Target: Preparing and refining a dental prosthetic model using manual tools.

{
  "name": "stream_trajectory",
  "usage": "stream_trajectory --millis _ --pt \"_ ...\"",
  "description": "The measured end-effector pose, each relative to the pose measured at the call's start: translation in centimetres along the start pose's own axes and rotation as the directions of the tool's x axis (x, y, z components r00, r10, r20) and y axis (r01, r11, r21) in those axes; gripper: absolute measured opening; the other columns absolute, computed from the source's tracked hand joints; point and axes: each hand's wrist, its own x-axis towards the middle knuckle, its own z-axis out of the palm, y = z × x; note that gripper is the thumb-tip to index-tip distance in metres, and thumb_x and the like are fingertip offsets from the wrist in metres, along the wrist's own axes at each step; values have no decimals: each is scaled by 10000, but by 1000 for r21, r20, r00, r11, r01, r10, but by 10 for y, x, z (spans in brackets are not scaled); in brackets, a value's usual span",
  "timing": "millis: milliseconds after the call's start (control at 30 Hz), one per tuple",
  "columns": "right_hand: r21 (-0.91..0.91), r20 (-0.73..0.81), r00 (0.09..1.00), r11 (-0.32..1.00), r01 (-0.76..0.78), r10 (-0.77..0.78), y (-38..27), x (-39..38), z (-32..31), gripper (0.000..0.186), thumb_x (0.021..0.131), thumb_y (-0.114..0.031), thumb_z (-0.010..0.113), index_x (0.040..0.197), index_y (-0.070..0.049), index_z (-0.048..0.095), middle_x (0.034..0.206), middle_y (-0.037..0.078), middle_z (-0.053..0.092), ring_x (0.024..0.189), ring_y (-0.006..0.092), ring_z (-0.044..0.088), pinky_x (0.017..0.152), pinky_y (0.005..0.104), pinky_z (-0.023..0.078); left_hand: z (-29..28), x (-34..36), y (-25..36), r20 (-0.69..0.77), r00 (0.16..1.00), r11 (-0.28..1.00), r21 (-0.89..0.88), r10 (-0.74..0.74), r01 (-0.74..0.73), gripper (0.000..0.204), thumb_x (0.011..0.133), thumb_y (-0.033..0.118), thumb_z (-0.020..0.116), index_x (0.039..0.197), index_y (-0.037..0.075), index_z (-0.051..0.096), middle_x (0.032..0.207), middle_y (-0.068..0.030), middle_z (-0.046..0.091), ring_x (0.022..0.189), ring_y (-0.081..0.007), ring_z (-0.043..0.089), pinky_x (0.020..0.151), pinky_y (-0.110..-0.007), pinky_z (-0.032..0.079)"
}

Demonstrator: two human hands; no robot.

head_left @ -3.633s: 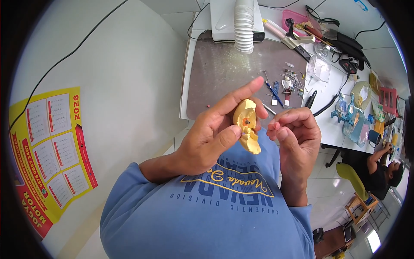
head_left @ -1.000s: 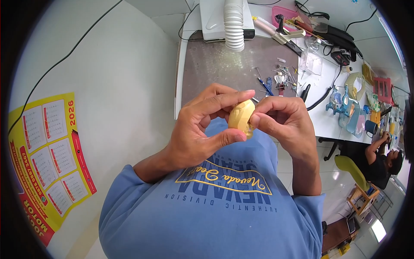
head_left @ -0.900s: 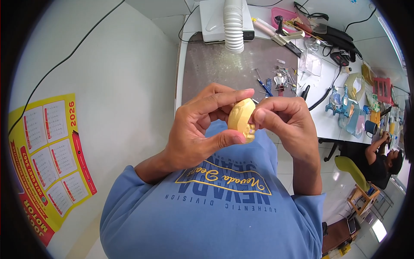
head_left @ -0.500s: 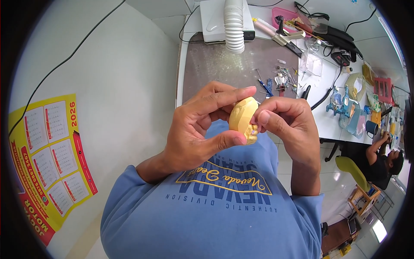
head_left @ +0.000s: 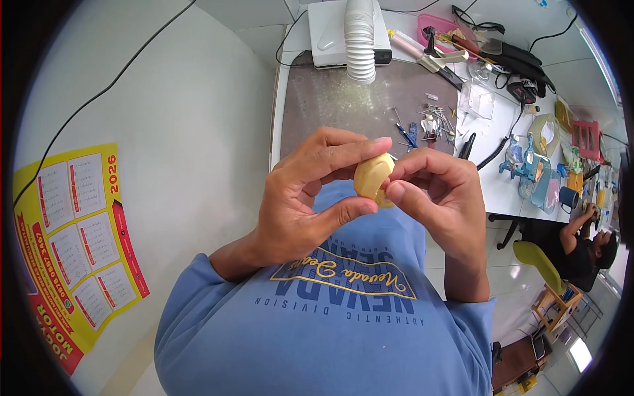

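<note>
My left hand point(head_left: 297, 198) grips a yellow plaster dental model point(head_left: 370, 173) between its fingers and thumb, in front of my chest. My right hand point(head_left: 442, 191) is closed at the model's right side, thumb and bent forefinger against it; whether they also pinch a small piece there is hidden. The model's rounded outer face is toward the camera. Behind my hands lies the grey work mat point(head_left: 317, 99), with a blue pen point(head_left: 405, 135) and a pile of small metal instruments point(head_left: 441, 122) at its right part.
A white suction hose point(head_left: 360, 49) hangs over the bench's back. A pink tray point(head_left: 426, 23), blue clear containers point(head_left: 548, 188) and a dark mug point(head_left: 569, 195) stand rightward. A co-worker point(head_left: 571, 244) sits at far right beside a green chair point(head_left: 535, 261). A calendar point(head_left: 72, 237) hangs left.
Earlier my right hand was apart from the model, holding a small pink piece. Both hands have since come together on the model, which is turned over; lately it has tilted slightly.
</note>
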Motion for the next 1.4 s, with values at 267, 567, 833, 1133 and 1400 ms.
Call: stream_trajectory --millis 267,567,833,1133,1400 --pt "-481 -80 860 775 410 -505 1 -4 14 176 694 54 752 848 -18 703 804 74 685 711 169 652 634 273 498 5 -5 -11 -37 950 920 264 309 -289 431 768 -46 745 1162 -1 575 1090 -159 577 1019 -291 657 895 -352 581" --pt "-658 59 780 563 500 -623 -2 -2 10 277 632 -7 813 879 -53 697 823 57 678 722 167 628 633 292 443 14 3 -28 -78 868 856 225 491 -464 422 752 -64 761 1102 22 542 1071 -147 552 995 -327 672 851 -361 608" --pt "-616 85 656 478 626 -750 -7 -7 11 367 653 -137 853 970 -75 679 853 47 668 717 177 614 650 305 430 9 6 -17 64 866 847 187 496 -498 476 815 -112 668 1137 58 362 1103 -150 435 1083 -411 619 920 -408 584" --pt "-625 -19 530 424 656 -848 -12 -16 -10 273 895 -326 674 850 -71 587 773 48 612 641 176 574 636 340 437 12 3 -13 18 866 852 172 500 -495 496 793 -78 715 1107 68 359 1088 -133 438 1033 -391 648 897 -373 595" --pt "-666 45 620 439 603 -783 -17 -12 4 315 690 -183 842 932 -78 669 849 82 653 738 198 599 654 352 433 8 0 -10 63 885 858 220 462 -464 482 810 -86 691 1139 62 371 1111 -153 442 1052 -398 637 897 -375 595"
